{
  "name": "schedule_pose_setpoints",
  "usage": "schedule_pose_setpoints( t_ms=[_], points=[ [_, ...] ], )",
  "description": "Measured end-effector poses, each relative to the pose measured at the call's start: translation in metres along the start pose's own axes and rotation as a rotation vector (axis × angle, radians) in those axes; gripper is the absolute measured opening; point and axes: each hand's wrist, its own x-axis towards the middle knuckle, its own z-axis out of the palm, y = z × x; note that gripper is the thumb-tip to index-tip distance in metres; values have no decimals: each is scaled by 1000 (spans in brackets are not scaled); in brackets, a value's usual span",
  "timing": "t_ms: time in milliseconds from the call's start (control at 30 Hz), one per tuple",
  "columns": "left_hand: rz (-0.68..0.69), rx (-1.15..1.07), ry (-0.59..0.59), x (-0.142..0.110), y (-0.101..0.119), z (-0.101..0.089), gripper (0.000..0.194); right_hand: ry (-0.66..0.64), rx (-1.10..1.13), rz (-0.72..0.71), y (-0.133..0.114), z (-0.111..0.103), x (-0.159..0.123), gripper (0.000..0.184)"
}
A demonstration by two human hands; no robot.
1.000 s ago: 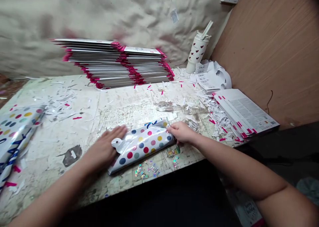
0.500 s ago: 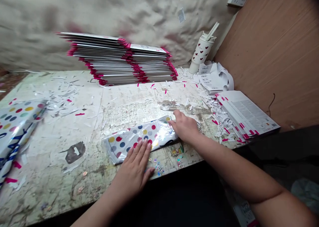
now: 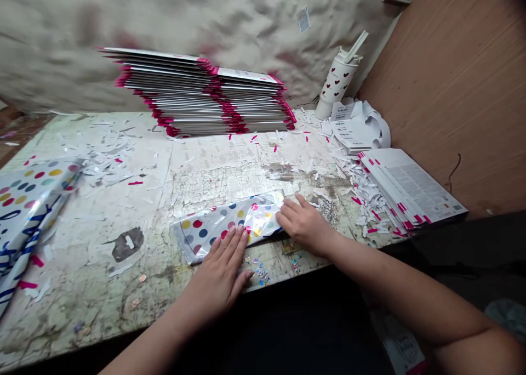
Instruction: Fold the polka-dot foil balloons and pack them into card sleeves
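Fingertips of the left hand [image 3: 217, 276] flat and spread, pads [image 3: 237, 233] pressing down on the lower edge of a glossy polka-dot plastic packet [image 3: 213, 227], no grip, thumb lying off the packet over the bench. Fingers of the right hand [image 3: 306, 225] likewise open and unclenched, tips [image 3: 283, 216] bearing on the packet's crinkled right end. Packet lying flat and folded between both hands, near the bench's front edge: slick, light-catching film, round dots in navy, red, yellow and grey. Just below it, iridescent sequins [image 3: 261, 274] and a small shiny packet [image 3: 291, 247]. Underneath, a scarred, peeling workbench [image 3: 143, 304], its pale surface chipped and stained. Strewn across it, curled white paper shreds [image 3: 107, 155] and pink snippets [image 3: 135, 183]. Far left, a longer length of dotted and blue-striped wrap [image 3: 28, 210]. Behind, a long, stepped stack of flat cards with pink-taped edges [image 3: 205, 98]. Right, a thinner, printed stack of cards [image 3: 411, 188], loose printed sheets [image 3: 353, 125] and a white heart-patterned tumbler with a straw [image 3: 335, 84]. Beyond, a crumpled paper wall lining [image 3: 82, 35] and a smooth wooden board [image 3: 452, 90].
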Motion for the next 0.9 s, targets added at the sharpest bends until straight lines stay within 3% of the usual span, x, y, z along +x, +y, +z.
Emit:
schedule_pose_setpoints(
  t_ms=[167, 200, 267, 333, 367, 433, 600, 700, 800, 900],
  points=[
    [-145, 45, 14, 17, 4, -13, 49, 301, 155, -275, -21, -14, -10, 21],
    [-154, 29, 4, 19, 2, -15, 45, 376, 215, -234, -22, -12, -15, 27],
    [-120, -31, -14, 20, -2, -14, 43, 427, 347, 63, -16, -2, -27, 57],
    [-25, -95, 0, 18, -5, -10, 46, 309, 463, 386, -3, 13, -36, 86],
    [32, -117, 13, 18, -6, -7, 48, 221, 505, 457, 3, 20, -38, 96],
    [122, -133, 9, 18, -7, -3, 53, 115, 531, 373, 12, 26, -36, 103],
    [241, -134, -100, 21, -8, -7, 58, 35, 381, -240, 16, 13, -19, 62],
    [276, -122, -79, 15, -10, -8, 56, -62, 428, -375, 17, 10, -16, 40],
    [226, -181, 53, 5, -11, -8, 46, -151, 637, -226, 20, 14, -13, 27],
    [-70, -446, 90, 9, -13, -13, 31, -248, 891, 193, 24, 17, -2, 14]
  ],
)
